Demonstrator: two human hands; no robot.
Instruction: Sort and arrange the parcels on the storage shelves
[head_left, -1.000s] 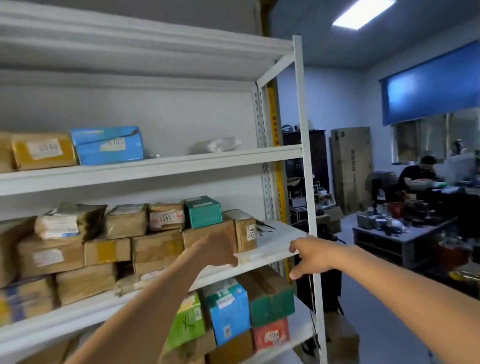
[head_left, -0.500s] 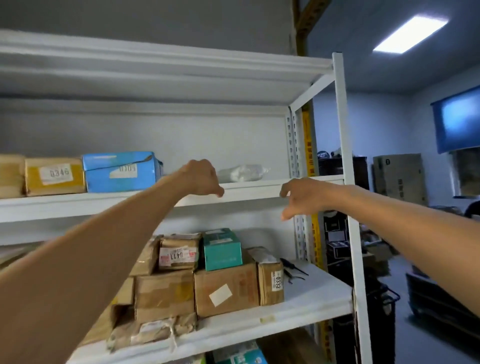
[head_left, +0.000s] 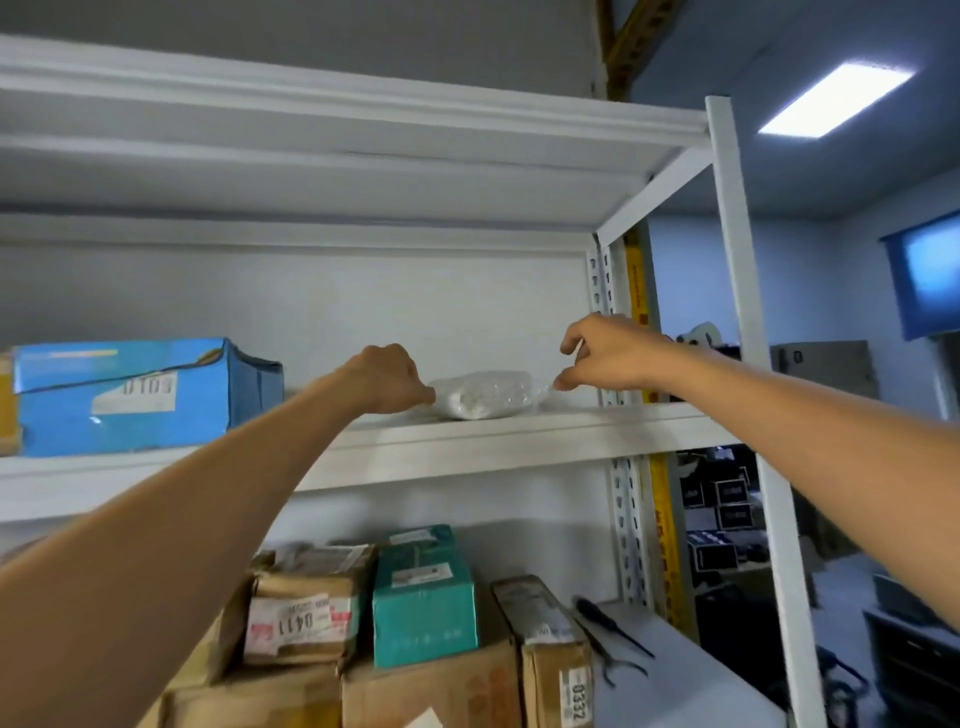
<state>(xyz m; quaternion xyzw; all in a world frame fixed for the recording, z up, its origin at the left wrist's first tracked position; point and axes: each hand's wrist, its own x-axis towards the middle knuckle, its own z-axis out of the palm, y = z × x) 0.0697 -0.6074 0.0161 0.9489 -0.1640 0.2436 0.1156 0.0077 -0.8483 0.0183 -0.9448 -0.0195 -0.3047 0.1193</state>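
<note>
A small parcel in clear plastic wrap (head_left: 485, 395) lies on the upper shelf board (head_left: 519, 441), near its right end. My left hand (head_left: 387, 379) has its fingers curled and pinches the parcel's left end. My right hand (head_left: 597, 356) hovers at the parcel's right end; its thumb tip touches the plastic while the curled fingers stay above it, apart from the thumb. A blue box labelled 0103 (head_left: 140, 395) stands further left on the same shelf.
On the shelf below stand brown cartons, a parcel labelled 0411 (head_left: 301, 618), a teal box (head_left: 423, 597) and a narrow carton labelled 0332 (head_left: 558, 660); black tools (head_left: 608, 639) lie beside them. The white upright post (head_left: 748, 364) bounds the rack on the right.
Both hands rose from the lower shelf edge to the upper shelf and closed in on the plastic parcel. My view tilted upward.
</note>
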